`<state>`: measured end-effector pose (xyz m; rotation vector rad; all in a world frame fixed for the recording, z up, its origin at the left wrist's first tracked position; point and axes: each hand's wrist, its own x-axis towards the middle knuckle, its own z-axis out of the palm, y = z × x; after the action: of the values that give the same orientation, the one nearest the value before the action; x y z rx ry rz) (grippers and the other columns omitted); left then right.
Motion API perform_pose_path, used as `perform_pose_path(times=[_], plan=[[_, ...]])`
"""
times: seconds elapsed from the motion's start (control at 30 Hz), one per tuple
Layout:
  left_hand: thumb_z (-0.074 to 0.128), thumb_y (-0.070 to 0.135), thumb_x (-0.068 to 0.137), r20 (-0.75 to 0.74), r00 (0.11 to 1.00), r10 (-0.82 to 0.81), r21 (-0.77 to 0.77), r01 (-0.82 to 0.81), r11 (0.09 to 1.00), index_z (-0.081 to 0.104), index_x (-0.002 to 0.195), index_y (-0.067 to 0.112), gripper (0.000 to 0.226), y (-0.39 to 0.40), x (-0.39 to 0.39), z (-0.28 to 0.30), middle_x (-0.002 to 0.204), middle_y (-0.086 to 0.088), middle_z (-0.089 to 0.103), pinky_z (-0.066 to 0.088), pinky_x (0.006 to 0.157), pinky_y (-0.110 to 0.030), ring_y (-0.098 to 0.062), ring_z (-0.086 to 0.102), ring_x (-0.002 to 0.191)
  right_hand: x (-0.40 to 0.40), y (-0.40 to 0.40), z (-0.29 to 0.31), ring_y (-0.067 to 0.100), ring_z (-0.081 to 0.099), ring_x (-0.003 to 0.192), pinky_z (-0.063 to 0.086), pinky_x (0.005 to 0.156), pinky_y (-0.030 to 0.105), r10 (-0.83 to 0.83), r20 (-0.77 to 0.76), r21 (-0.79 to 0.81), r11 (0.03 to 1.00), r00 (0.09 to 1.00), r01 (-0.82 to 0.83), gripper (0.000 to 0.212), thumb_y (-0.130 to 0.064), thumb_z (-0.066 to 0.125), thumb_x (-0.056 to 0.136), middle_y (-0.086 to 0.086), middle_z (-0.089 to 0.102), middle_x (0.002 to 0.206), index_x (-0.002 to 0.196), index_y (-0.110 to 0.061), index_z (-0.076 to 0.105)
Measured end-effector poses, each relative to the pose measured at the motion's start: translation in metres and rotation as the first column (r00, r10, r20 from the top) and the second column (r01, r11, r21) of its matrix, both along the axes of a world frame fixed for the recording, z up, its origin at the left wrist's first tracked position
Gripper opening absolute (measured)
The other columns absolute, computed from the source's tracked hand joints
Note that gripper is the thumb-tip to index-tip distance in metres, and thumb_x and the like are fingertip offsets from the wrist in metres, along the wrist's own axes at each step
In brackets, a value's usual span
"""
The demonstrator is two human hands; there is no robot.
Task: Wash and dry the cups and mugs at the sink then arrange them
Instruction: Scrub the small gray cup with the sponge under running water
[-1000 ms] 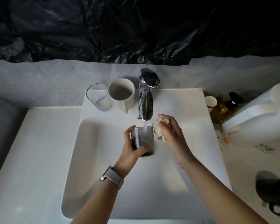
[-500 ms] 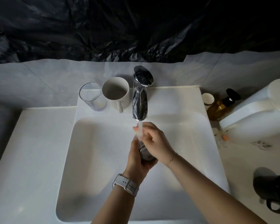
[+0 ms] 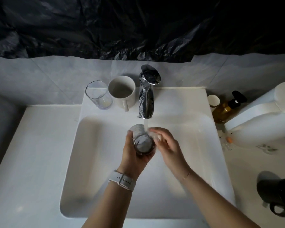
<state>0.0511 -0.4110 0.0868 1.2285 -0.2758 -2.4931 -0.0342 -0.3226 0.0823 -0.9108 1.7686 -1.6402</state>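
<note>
My left hand (image 3: 133,155) grips a clear drinking glass (image 3: 142,142) over the white sink (image 3: 95,162), tipped so its dark base faces me and its mouth points toward the tap. Water runs from the chrome faucet (image 3: 146,96) onto the glass's far end. My right hand (image 3: 168,145) lies against the right side of the glass with its fingers curled in the stream; whether it holds the pale cloth I cannot tell. A second clear glass (image 3: 98,97) and a white mug (image 3: 122,92) stand upright on the ledge left of the faucet.
A black mug (image 3: 280,196) sits on the counter at the right edge. An amber pump bottle (image 3: 227,106), a small white cup (image 3: 213,100) and a large white appliance (image 3: 262,116) crowd the right side. Black plastic sheeting covers the wall behind.
A second ago the glass stood upright under the stream and my right hand held a pale cloth beside it. The glass has since been tipped over, and my right hand has closed in against it.
</note>
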Motion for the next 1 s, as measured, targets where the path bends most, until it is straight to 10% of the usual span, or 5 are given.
perform_pose_path(times=[0.17, 0.37, 0.63, 0.8, 1.0], plan=[[0.063, 0.061, 0.073, -0.083, 0.995, -0.064, 0.183, 0.078, 0.980, 0.058, 0.134, 0.014, 0.078, -0.012, -0.007, 0.004, 0.137, -0.008, 0.059, 0.035, 0.111, -0.039, -0.022, 0.053, 0.128, -0.006, -0.017, 0.010, 0.014, 0.058, 0.115, 0.044, 0.096, 0.026, -0.048, -0.143, -0.032, 0.999, 0.989, 0.044, 0.022, -0.007, 0.051, 0.095, 0.000, 0.062, 0.117, 0.112, -0.010, 0.064], [0.057, 0.067, 0.082, -0.159, 0.987, 0.034, 0.420, 0.036, 0.907, 0.070, 0.093, 0.001, 0.068, -0.022, -0.023, 0.012, 0.095, -0.012, 0.070, 0.046, 0.075, -0.030, -0.022, 0.061, 0.077, -0.010, -0.005, 0.028, 0.007, 0.061, 0.112, 0.047, 0.094, 0.019, -0.265, 0.148, -0.048, 0.960, 0.953, 0.275, 0.020, -0.009, 0.052, 0.098, 0.000, 0.068, 0.116, 0.113, -0.005, 0.064], [0.056, 0.034, 0.091, -0.165, 0.981, 0.102, 0.450, -0.017, 0.893, 0.070, 0.089, 0.001, 0.036, -0.017, -0.015, -0.003, 0.089, -0.011, 0.071, 0.049, 0.079, -0.036, -0.020, 0.064, 0.090, -0.005, 0.020, 0.017, -0.004, 0.063, 0.101, 0.047, 0.083, 0.010, -0.354, 0.278, 0.041, 0.933, 0.893, 0.357, 0.021, -0.008, 0.052, 0.097, -0.005, 0.068, 0.113, 0.113, -0.004, 0.065], [0.064, 0.035, 0.091, -0.073, 0.987, -0.147, -0.035, 0.144, 0.989, 0.064, 0.115, 0.007, 0.038, -0.012, 0.009, -0.003, 0.110, -0.013, 0.068, 0.049, 0.101, -0.045, -0.027, 0.063, 0.105, -0.008, 0.019, 0.015, -0.001, 0.062, 0.105, 0.049, 0.089, 0.017, -0.311, 0.298, 0.112, 0.950, 0.903, 0.290, 0.020, -0.010, 0.055, 0.096, -0.011, 0.068, 0.112, 0.112, -0.012, 0.066], [0.083, 0.011, 0.059, 0.353, 0.924, -0.147, -0.686, 0.362, 0.631, 0.051, 0.128, 0.017, 0.077, -0.008, 0.020, -0.018, 0.119, 0.001, 0.063, 0.058, 0.088, -0.039, -0.019, 0.062, 0.112, -0.020, 0.002, 0.026, 0.005, 0.063, 0.105, 0.046, 0.085, 0.014, -0.087, 0.146, 0.101, 0.992, 0.985, 0.073, 0.024, -0.004, 0.069, 0.085, -0.004, 0.069, 0.110, 0.106, -0.014, 0.066]])
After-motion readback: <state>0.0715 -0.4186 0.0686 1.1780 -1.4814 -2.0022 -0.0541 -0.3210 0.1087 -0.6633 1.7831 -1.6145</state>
